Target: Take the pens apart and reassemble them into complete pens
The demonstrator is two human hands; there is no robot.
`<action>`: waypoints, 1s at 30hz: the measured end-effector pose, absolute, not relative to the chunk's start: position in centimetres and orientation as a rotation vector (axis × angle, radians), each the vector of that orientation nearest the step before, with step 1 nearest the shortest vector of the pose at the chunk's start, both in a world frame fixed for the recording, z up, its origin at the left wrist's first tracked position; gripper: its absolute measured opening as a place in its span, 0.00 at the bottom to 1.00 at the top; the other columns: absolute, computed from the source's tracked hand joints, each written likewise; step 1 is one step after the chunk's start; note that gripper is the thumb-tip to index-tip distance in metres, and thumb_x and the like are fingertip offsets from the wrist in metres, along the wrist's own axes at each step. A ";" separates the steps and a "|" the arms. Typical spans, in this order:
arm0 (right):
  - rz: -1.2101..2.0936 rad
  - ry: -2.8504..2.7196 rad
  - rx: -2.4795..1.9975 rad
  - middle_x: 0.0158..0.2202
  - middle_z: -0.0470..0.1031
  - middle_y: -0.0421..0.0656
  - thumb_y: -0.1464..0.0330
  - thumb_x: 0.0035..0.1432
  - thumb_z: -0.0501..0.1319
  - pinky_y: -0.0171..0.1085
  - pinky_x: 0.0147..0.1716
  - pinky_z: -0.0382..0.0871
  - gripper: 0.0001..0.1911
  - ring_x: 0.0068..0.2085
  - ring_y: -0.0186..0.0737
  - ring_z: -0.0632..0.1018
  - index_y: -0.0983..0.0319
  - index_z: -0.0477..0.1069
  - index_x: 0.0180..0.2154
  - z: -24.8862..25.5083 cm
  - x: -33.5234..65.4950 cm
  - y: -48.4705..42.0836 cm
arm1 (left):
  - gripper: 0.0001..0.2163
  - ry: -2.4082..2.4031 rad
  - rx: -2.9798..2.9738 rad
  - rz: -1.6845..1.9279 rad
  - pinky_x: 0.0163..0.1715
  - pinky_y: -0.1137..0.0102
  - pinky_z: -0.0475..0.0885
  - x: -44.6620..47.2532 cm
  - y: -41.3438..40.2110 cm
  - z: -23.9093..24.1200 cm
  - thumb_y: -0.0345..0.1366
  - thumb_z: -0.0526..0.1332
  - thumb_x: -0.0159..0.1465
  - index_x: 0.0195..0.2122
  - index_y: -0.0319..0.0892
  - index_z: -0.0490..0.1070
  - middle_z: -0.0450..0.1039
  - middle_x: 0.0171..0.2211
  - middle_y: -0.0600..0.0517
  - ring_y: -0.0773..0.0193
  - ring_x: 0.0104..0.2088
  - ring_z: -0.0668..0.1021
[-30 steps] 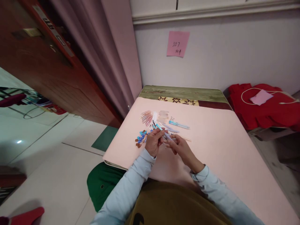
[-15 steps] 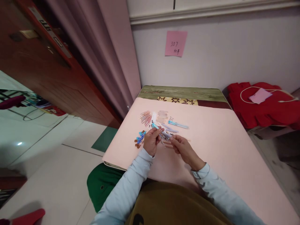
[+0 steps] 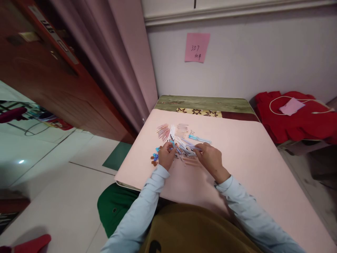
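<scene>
My left hand (image 3: 166,157) is closed in a pinch on a small light-blue pen part (image 3: 172,143), just above the white refills. To its right, my right hand (image 3: 211,160) pinches near the end of a lavender pen barrel (image 3: 190,143), though its fingers partly cover the grip. Between the hands lies a loose heap of thin white and dark-tipped pen pieces (image 3: 181,146). White refills (image 3: 172,131) fan out beyond, flanked by pink barrels (image 3: 163,131) and pale clear tubes (image 3: 182,130). Small blue and brown clips (image 3: 154,158) sit beside my left hand.
Two light-blue pens (image 3: 200,139) lie right of the heap on the pink-covered table (image 3: 252,168). A pink note (image 3: 197,47) is stuck on the wall. Red cloth (image 3: 284,123) with a white cable lies to the right, a wooden door (image 3: 65,84) to the left.
My hands were close together over the heap with pen pieces between them. They have now moved apart, left hand leftward and right hand rightward, lower over the pieces.
</scene>
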State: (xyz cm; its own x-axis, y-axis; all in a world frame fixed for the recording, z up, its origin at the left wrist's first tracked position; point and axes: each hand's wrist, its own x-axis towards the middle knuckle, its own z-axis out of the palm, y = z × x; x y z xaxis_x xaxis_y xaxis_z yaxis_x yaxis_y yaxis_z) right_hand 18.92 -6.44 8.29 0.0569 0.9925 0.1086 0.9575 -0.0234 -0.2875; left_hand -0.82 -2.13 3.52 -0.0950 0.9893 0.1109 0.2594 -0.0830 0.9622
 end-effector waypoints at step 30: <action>0.248 -1.760 -1.849 0.42 0.79 0.42 0.62 0.62 0.57 0.36 0.38 0.63 0.12 0.42 0.41 0.76 0.56 0.76 0.43 5.0 20.6 -3.2 | 0.13 1.873 1.661 0.963 0.36 0.67 0.69 -1.8 -2.5 4.1 0.40 0.62 0.57 0.42 0.41 0.71 0.75 0.26 0.53 0.58 0.32 0.79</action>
State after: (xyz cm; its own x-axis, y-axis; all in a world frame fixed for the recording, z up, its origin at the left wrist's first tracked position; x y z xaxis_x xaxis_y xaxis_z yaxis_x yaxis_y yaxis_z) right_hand 20.59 -3.23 4.96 0.1169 0.9621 0.2463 0.8569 0.0276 -0.5147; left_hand -1.78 -2.53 4.11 -0.1687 0.9793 0.1120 0.6611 0.0282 0.7498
